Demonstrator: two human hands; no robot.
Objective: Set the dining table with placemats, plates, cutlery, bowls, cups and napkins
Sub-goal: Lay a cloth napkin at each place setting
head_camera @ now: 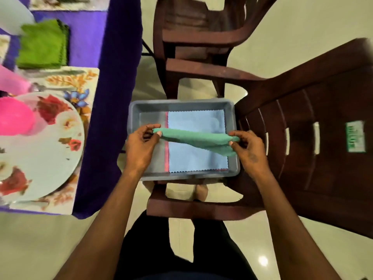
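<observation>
Overhead, a green napkin [198, 141] is pinched at its ends by the left hand [141, 146] and right hand [249, 150] — held above a grey tray [134, 110] on a brown chair [302, 158], right of the desk [88, 43].

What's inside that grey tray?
In the tray lies a blue cloth, a red edge showing beneath. Both hands hold a green cloth above. Anything deeper is covered.

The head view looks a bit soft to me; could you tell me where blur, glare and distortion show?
Head view: the pink cup and chair label are blurred; a glare spot shines on the floor; wide-angle bending curves the chairs; the green napkin stays fairly sharp.
</observation>
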